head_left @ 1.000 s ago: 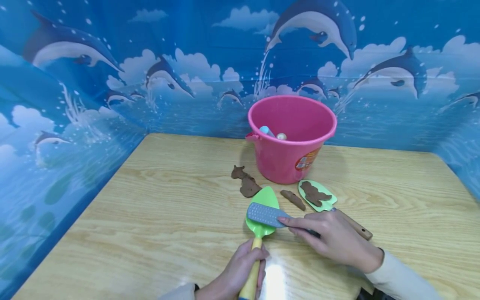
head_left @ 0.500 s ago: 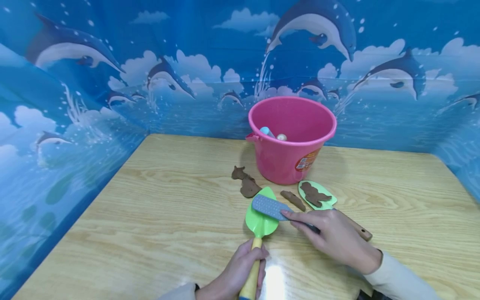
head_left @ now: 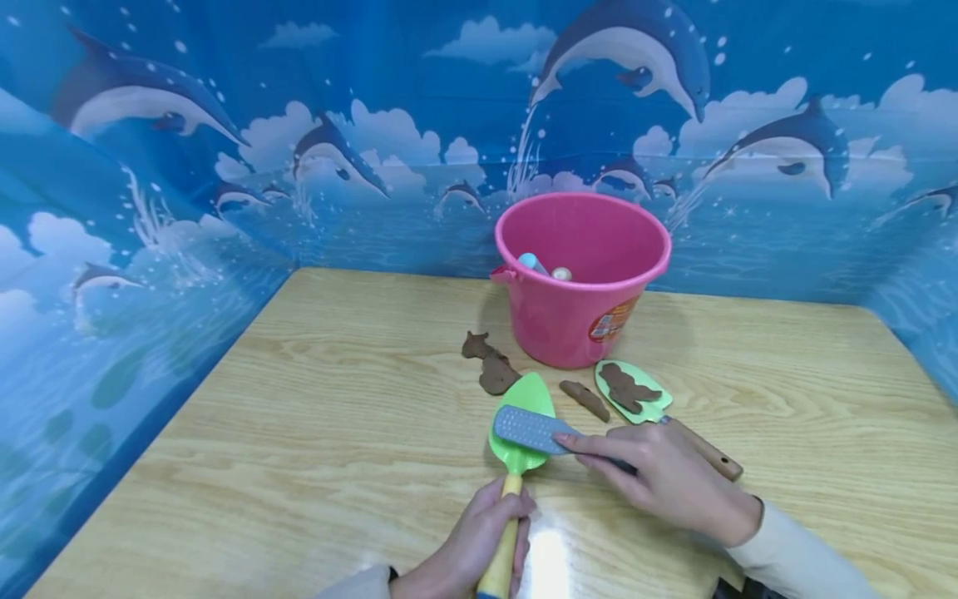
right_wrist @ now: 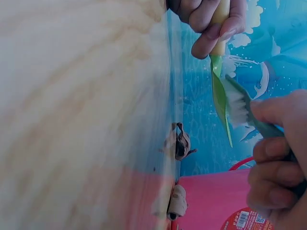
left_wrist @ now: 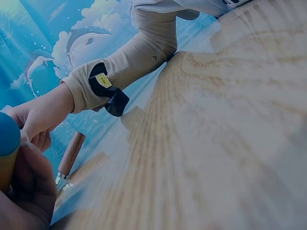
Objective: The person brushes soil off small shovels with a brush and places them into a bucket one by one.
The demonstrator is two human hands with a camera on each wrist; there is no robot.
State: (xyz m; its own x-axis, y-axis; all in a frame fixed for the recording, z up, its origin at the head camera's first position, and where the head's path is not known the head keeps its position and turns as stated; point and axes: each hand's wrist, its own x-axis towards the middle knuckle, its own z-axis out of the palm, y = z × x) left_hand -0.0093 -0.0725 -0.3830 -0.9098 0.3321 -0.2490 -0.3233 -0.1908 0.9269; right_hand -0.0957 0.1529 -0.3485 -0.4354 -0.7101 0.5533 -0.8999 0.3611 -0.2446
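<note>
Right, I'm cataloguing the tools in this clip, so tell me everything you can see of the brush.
The brush has a flat grey-blue head with a dotted back, a darker handle and dense pale bristles; the body looks like plastic. The right hand grips its handle. It lies slantwise across the blade of the green trowel, bristles facing the blade and seemingly touching it. The handle's end is hidden.
</note>
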